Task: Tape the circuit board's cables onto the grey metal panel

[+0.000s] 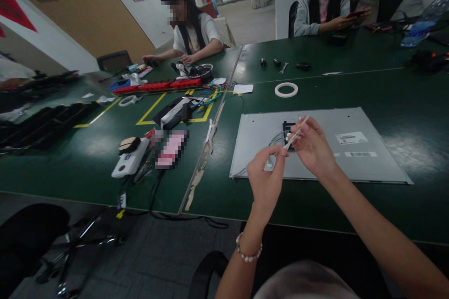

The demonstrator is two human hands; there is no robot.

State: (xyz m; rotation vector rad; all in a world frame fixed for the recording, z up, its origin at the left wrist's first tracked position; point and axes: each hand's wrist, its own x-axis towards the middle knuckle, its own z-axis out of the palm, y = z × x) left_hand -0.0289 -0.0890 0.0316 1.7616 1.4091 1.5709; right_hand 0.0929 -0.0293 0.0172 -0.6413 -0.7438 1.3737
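A thin whitish strip (296, 133), which looks like tape, runs between my two hands. My left hand (267, 173) pinches its lower end between thumb and fingertips. Higher up, my right hand (313, 144) is closed on the same strip, with the fingers curled. Both hands are held above a flat grey metal panel (326, 149) lying on the green table. Two white labels are stuck on its right part. Behind my fingers, a small black part (288, 126) with grey cables (276, 139) is partly hidden on the panel.
Beyond the panel lie a white tape roll (286, 90) and a small wrench (284, 67). To the left are a phone (171, 149), a white device (130, 158) and red trays (157, 85). Two people sit across the green table (210, 187).
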